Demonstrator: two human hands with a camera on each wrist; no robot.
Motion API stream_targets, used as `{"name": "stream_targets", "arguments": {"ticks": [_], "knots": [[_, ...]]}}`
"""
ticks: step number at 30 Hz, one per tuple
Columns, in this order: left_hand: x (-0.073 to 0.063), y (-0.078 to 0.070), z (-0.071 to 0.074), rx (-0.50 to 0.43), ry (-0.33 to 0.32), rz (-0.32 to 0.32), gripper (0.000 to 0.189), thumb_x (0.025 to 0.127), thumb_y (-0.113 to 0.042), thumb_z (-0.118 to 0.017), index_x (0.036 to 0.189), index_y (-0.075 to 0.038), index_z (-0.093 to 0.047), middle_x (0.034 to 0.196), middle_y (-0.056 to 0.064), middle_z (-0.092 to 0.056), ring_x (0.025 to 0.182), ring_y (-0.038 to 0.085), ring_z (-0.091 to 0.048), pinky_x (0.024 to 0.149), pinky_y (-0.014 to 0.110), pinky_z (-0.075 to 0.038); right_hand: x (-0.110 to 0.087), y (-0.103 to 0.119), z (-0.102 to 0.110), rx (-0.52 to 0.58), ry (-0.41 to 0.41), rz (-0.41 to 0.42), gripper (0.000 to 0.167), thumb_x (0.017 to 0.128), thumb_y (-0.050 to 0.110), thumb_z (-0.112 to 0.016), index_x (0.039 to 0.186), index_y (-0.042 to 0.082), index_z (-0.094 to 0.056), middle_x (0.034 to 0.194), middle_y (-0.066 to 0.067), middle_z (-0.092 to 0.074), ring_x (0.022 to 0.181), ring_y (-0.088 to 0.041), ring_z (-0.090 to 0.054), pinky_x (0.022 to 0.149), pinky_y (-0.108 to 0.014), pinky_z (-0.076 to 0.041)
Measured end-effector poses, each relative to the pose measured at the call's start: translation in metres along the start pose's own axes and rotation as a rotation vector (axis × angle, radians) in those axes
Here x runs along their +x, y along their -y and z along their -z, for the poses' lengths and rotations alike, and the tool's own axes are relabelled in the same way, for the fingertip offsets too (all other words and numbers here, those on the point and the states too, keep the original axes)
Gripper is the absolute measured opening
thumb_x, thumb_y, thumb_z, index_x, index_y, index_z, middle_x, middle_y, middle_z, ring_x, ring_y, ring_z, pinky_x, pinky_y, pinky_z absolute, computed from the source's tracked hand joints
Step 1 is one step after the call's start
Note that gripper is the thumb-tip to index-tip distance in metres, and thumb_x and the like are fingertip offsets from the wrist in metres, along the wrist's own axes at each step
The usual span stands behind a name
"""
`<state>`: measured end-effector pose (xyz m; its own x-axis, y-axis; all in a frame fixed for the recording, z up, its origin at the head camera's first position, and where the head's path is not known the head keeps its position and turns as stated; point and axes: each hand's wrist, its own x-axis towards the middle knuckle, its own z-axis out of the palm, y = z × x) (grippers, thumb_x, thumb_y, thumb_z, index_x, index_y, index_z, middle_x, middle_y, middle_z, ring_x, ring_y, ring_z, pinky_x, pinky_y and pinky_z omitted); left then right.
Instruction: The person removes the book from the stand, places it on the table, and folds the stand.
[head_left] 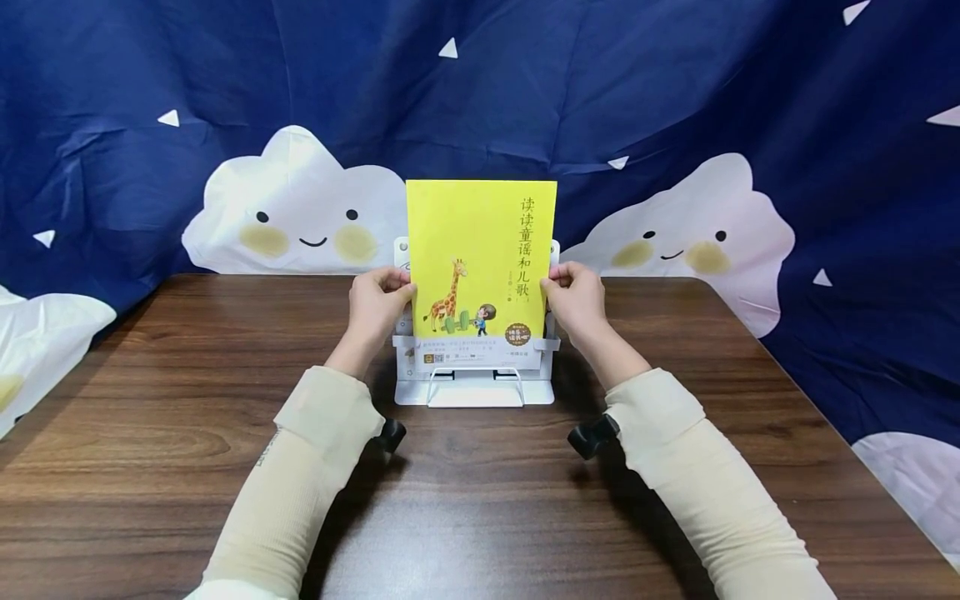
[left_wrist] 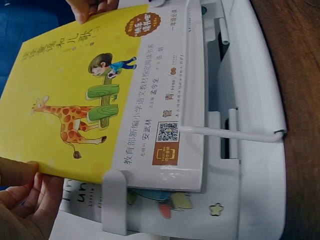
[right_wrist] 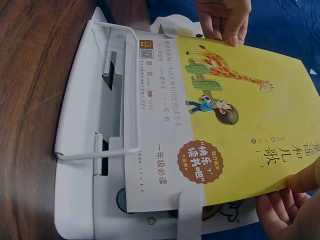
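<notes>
A yellow book (head_left: 480, 233) with a giraffe and a child on its cover stands upright in a white book stand (head_left: 473, 392). On its left edge, my left hand (head_left: 378, 304) pinches the book between thumb and fingers. The opposite edge is pinched by my right hand (head_left: 581, 302) at about the same height. Side clips (left_wrist: 115, 200) of the stand overlap the book's edges low down. A white wire bar (right_wrist: 137, 90) crosses in front of its lower part. Between the book's bottom edge and the stand's base a gap shows in both wrist views.
The stand's printed back plate (left_wrist: 215, 195) shows behind the book. Beneath lies a dark brown wooden table (head_left: 480, 492). A blue cloth (head_left: 510, 100) with smiling white clouds hangs behind it. Each wrist wears a black camera mount (head_left: 592, 435).
</notes>
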<state>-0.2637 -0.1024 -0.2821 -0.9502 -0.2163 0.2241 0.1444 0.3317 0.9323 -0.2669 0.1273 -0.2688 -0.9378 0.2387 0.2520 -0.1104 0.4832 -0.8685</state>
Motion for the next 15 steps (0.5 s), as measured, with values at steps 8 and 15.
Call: {"name": "stream_targets", "arguments": {"ticks": [8,15], "knots": [[0.002,-0.012,0.003,-0.045,-0.008,-0.032,0.009,0.078,0.001,-0.057,0.087,0.005,-0.058,0.075,0.009,-0.054,0.066,0.014,-0.049,0.061,0.023,-0.046,0.003,0.012,0.006,0.018,-0.013,0.067,0.004,0.08,0.001,-0.055,0.081,0.001,-0.052,0.076,-0.008,-0.048,0.07,-0.016,-0.044,0.059,-0.021,-0.039],[0.003,-0.021,0.006,-0.119,-0.003,-0.049,0.011,0.079,0.004,-0.055,0.09,0.007,-0.056,0.078,0.01,-0.053,0.068,0.013,-0.05,0.065,0.024,-0.048,0.004,0.021,0.012,0.043,-0.006,0.122,0.004,0.08,-0.001,-0.054,0.083,-0.002,-0.051,0.075,-0.008,-0.047,0.066,-0.013,-0.044,0.057,-0.019,-0.04]]}}
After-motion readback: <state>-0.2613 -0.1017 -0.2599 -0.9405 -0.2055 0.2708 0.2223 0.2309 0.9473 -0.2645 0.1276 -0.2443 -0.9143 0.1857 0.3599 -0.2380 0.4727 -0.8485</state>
